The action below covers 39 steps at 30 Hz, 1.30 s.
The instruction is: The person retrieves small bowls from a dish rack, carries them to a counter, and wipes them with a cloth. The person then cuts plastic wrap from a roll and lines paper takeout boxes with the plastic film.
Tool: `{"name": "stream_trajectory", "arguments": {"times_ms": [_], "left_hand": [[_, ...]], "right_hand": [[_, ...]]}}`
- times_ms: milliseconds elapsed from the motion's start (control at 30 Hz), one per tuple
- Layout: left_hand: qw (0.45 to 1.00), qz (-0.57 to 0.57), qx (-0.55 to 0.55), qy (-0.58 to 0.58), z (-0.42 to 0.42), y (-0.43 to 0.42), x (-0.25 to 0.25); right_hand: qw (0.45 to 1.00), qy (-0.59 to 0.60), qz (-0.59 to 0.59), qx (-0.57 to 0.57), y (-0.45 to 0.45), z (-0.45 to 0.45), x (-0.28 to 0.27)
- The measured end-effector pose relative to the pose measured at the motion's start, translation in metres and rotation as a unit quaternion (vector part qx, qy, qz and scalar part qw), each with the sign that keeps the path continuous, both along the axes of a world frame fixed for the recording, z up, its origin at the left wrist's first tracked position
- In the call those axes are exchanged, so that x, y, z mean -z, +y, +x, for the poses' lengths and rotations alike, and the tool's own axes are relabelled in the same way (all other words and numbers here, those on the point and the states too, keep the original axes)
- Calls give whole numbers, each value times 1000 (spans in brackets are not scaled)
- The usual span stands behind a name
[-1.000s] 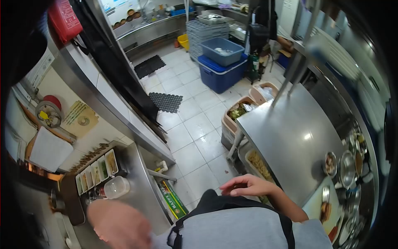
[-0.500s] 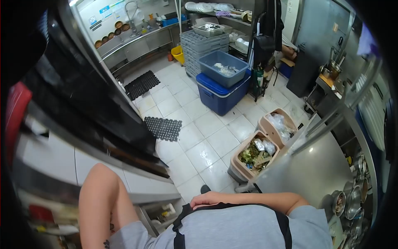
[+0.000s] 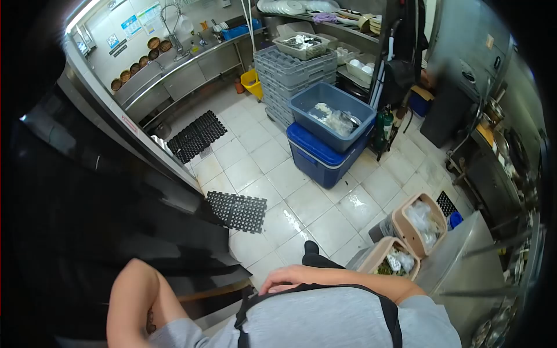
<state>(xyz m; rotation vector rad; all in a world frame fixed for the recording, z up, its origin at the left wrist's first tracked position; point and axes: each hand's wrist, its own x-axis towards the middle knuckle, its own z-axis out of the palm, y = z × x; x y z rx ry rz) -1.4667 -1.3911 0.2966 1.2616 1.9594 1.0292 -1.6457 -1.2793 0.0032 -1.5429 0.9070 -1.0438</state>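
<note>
My right hand (image 3: pixel 283 278) lies in front of my waist, its forearm crossing from the right. Its fingers are loosely bent and slightly apart, with nothing seen in them; the shirt and black strap (image 3: pixel 389 310) partly hide them. On the left my left arm (image 3: pixel 136 296) is bent with the elbow forward, and the left hand is out of view. Ahead on the tiled floor, a blue-grey tub (image 3: pixel 331 139) holding clear plastic and white scraps rests on a blue cooler (image 3: pixel 319 159).
Two beige-rimmed bins (image 3: pixel 397 217) with waste stand at right beside a steel table (image 3: pixel 473 267). Black perforated mats (image 3: pixel 237 211) lie ahead. Stacked grey racks (image 3: pixel 296 75), a yellow bucket (image 3: pixel 251 84) and a steel sink counter (image 3: pixel 185 75) are farther back. A dark glossy surface (image 3: pixel 133 197) runs along the left.
My view has moved forward through the kitchen. The cooler and mats look nearer, and the bins have shifted lower and to the right. My right hand stays at my waist.
</note>
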Motion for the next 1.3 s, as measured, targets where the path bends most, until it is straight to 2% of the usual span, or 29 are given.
{"name": "stream_trajectory", "arguments": {"times_ms": [33,100,133,167,200,233,267,300,333,400,433,467,533,633,733,933,1033,1100,1167,1233,1300], "left_hand": [[997,-33,20,-68,-19,-35,22],[967,76,-66,-235,-94,-98,63],[908,146,-169,-355,-101,-134,103],[781,265,-287,-487,-83,-164,154],[612,399,-358,-582,-67,-183,181],[606,389,-418,-554,-51,-204,205],[693,256,-514,-435,-55,-212,200],[759,162,-531,-341,-64,-220,206],[739,73,-557,-371,-60,-240,220],[841,34,-526,-120,-97,-277,229],[868,21,-495,9,-110,-297,235],[870,2,-492,14,-119,-323,237],[866,-54,-493,-65,-145,-382,229],[861,-131,-463,-167,-195,-462,203],[856,-206,-416,-228,-257,-519,177],[818,-308,-391,-289,-380,-602,156],[787,-295,-466,-277,-415,-644,184],[813,-360,-424,-173,-450,-673,193],[831,-421,-352,-91,-485,-720,241],[863,-357,-273,-231,-540,-756,277],[866,-279,-192,-368,-600,-782,285]], "right_hand": [[1000,2,-9,-2,-18,-14,-2],[997,56,-46,-10,-60,-46,-19],[995,77,-64,-8,-78,-58,-17],[991,100,-84,1,-99,-71,-16],[992,98,-81,17,-115,-87,-22],[992,87,-85,23,-136,-100,-15],[992,90,-75,36,-157,-114,-14],[993,90,-64,49,-176,-126,-13],[992,89,-67,54,-198,-136,-4],[993,96,-38,50,-248,-159,4],[994,98,-20,48,-272,-169,8],[992,102,-40,56,-300,-180,10],[992,99,-48,60,-359,-189,28],[984,145,-77,73,-436,-207,16],[984,171,-28,43,-485,-233,8],[977,155,26,145,-553,-317,13],[972,157,-6,177,-591,-370,27],[967,152,-23,202,-619,-408,35],[962,171,-22,210,-642,-457,30],[961,195,-9,199,-665,-494,19],[958,206,-22,198,-683,-528,31]]}}
